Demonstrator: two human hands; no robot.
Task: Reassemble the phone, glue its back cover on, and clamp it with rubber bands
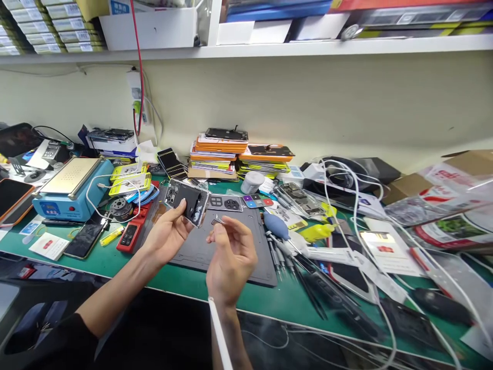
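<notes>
My left hand point(167, 234) grips an opened phone body point(188, 201), tilted up above the dark work mat point(250, 257), with its inner parts facing me. Just right of it, my right hand point(231, 257) pinches a tiny metal part point(217, 221) between thumb and fingertips. The two hands are a few centimetres apart, over the mat's left half.
A blue heating plate point(69, 190) stands at the left, with phones point(85, 239) and a red tool point(131, 235) beside it. Stacks of phone screens point(221, 154) line the wall. Tweezers, a blue air blower point(276, 225), white cables point(358, 221) and packets crowd the right side.
</notes>
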